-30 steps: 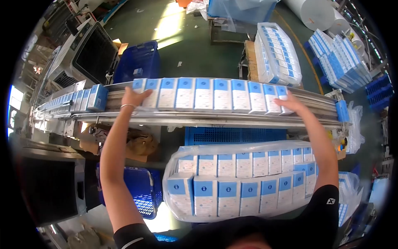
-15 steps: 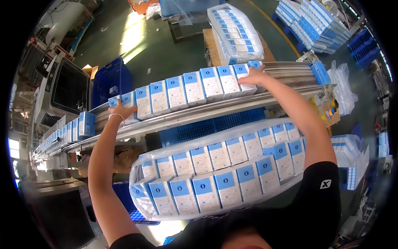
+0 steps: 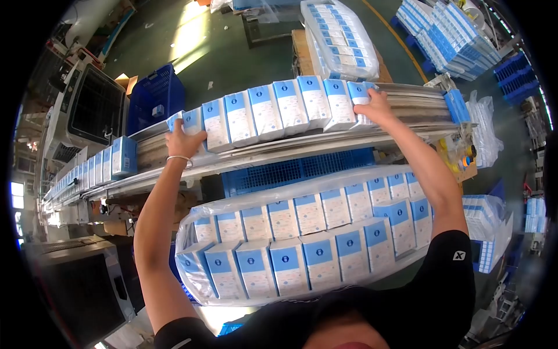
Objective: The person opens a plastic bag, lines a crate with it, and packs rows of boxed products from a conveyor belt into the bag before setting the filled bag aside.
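Note:
A row of several blue-and-white boxes (image 3: 247, 119) stands side by side along the metal conveyor (image 3: 154, 152). My left hand (image 3: 185, 143) is wrapped round the left end of the row, with its thumb on the near face. At the opposite end my right hand (image 3: 374, 108) presses against the last box, fingers over its far side. Both hands squeeze the row between them. The middle boxes sit a little unevenly; whether the row's underside touches the conveyor is hidden. Nearer my body, a clear plastic bag (image 3: 192, 224) holds two rows of similar boxes (image 3: 289, 264).
More boxes (image 3: 124, 156) line the conveyor at the left. A blue crate (image 3: 152, 96) stands behind it. A wrapped bundle of boxes (image 3: 340, 41) rests beyond the conveyor, with stacked boxes (image 3: 444, 41) at the far right. Another blue crate (image 3: 296, 168) lies below the conveyor.
The left end of the row has moved right and away from me, widening the gap to the boxes at left. My hands keep their grip, and the row's middle boxes bulge upward.

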`<control>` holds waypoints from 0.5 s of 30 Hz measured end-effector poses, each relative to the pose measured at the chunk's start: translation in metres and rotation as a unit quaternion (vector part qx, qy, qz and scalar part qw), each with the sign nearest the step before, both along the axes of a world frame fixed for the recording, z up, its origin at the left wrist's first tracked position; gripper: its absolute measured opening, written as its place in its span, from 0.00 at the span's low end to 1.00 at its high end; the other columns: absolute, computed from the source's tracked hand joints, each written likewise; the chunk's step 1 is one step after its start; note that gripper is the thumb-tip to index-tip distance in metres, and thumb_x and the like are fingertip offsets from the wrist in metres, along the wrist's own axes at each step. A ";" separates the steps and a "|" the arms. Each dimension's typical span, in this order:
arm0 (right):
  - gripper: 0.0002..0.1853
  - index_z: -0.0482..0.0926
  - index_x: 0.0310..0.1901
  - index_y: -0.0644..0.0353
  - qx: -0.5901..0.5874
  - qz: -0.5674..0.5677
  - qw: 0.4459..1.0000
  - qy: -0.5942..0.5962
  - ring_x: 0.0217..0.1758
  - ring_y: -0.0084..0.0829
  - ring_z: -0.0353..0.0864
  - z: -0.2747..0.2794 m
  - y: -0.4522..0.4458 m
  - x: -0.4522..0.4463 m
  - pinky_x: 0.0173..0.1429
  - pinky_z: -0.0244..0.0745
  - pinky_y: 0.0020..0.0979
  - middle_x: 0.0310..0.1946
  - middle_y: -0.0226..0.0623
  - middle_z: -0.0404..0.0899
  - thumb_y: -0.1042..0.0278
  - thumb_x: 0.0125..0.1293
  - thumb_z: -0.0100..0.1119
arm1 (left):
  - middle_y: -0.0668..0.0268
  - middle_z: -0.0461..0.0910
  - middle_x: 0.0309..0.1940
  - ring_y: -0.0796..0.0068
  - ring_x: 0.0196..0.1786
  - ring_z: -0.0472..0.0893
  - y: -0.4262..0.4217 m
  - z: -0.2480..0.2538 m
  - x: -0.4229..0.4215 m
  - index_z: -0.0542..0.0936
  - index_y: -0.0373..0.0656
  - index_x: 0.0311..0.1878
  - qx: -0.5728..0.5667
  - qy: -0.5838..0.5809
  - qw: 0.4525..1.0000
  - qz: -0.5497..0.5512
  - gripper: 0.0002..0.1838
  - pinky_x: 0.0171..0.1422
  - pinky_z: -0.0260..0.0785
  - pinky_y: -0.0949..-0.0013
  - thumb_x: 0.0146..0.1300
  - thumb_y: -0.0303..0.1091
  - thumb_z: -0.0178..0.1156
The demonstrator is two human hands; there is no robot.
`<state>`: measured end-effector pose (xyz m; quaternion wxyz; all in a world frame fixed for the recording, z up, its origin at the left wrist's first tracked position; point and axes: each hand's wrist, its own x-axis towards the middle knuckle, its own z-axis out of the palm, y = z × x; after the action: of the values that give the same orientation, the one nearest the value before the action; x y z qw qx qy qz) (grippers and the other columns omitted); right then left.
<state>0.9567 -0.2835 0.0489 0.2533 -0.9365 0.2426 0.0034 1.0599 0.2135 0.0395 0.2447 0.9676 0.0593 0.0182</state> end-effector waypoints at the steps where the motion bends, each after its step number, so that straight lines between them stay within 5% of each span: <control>1: 0.49 0.66 0.65 0.64 0.001 0.003 1.000 -0.027 0.64 0.54 0.65 -0.002 -0.005 -0.001 0.66 0.65 0.39 0.60 0.56 0.59 0.48 0.38 0.68 | 0.36 0.67 0.51 0.37 0.54 0.71 0.001 -0.001 0.000 0.67 0.49 0.62 -0.006 -0.025 1.000 -0.007 0.44 0.62 0.65 0.52 0.37 0.50 0.69; 6: 0.42 0.69 0.60 0.68 0.011 0.038 0.987 -0.155 0.63 0.52 0.66 0.031 -0.011 -0.027 0.65 0.67 0.41 0.59 0.57 0.60 0.56 0.42 0.68 | 0.38 0.67 0.49 0.40 0.53 0.72 0.014 0.036 -0.021 0.67 0.47 0.62 -0.049 -0.106 0.992 -0.047 0.43 0.59 0.66 0.53 0.39 0.48 0.70; 10: 0.42 0.68 0.59 0.69 -0.082 0.066 0.969 -0.222 0.64 0.55 0.64 0.079 -0.015 -0.105 0.66 0.64 0.41 0.62 0.57 0.59 0.55 0.42 0.70 | 0.48 0.65 0.53 0.53 0.54 0.71 0.026 0.095 -0.096 0.64 0.34 0.61 -0.028 -0.178 0.973 -0.148 0.41 0.60 0.65 0.58 0.44 0.39 0.70; 11: 0.42 0.68 0.60 0.67 -0.084 0.067 0.973 -0.204 0.65 0.55 0.63 0.084 -0.011 -0.137 0.67 0.63 0.42 0.63 0.57 0.59 0.56 0.41 0.71 | 0.47 0.67 0.54 0.56 0.54 0.73 0.042 0.084 -0.118 0.62 0.36 0.63 -0.091 -0.153 0.972 -0.154 0.37 0.56 0.70 0.59 0.49 0.33 0.66; 13: 0.41 0.69 0.60 0.62 -0.132 0.080 0.979 -0.134 0.67 0.56 0.60 0.094 -0.003 -0.195 0.68 0.59 0.45 0.64 0.58 0.58 0.57 0.42 0.72 | 0.50 0.63 0.53 0.52 0.58 0.69 0.028 0.098 -0.182 0.61 0.34 0.63 -0.103 -0.100 0.976 -0.162 0.43 0.62 0.65 0.55 0.43 0.38 0.70; 15: 0.40 0.69 0.60 0.61 -0.123 0.067 0.989 -0.051 0.68 0.56 0.58 0.075 0.001 -0.243 0.69 0.58 0.45 0.64 0.58 0.57 0.56 0.43 0.72 | 0.47 0.61 0.55 0.46 0.60 0.68 0.029 0.074 -0.229 0.62 0.35 0.62 0.021 -0.020 0.984 -0.178 0.44 0.62 0.63 0.50 0.42 0.43 0.70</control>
<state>0.7136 -0.2829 0.1244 0.1471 -0.9737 0.1643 -0.0568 0.8308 0.2427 0.1137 0.2253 0.9670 -0.1188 -0.0051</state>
